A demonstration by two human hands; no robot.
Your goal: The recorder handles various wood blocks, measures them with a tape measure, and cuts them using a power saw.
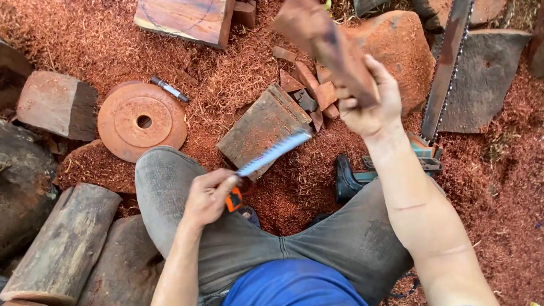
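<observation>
My left hand (pixel 208 197) grips the orange handle of a knife whose blurred silvery blade (pixel 274 154) points up and to the right, over my left knee. Raised above the ground, my right hand (pixel 369 103) holds a long reddish-brown piece of wood (pixel 324 39) by its lower end. The blade tip is a short way left of that hand, apart from the wood. I sit with grey trousers and a blue shirt at the bottom of the view.
Red sawdust (pixel 98 29) covers the ground. A chainsaw (pixel 453 48) lies right of my right arm. A round disc with a hole (pixel 141 120), a square wood block (pixel 262 126), small offcuts (pixel 312 89) and several logs (pixel 62 244) surround me.
</observation>
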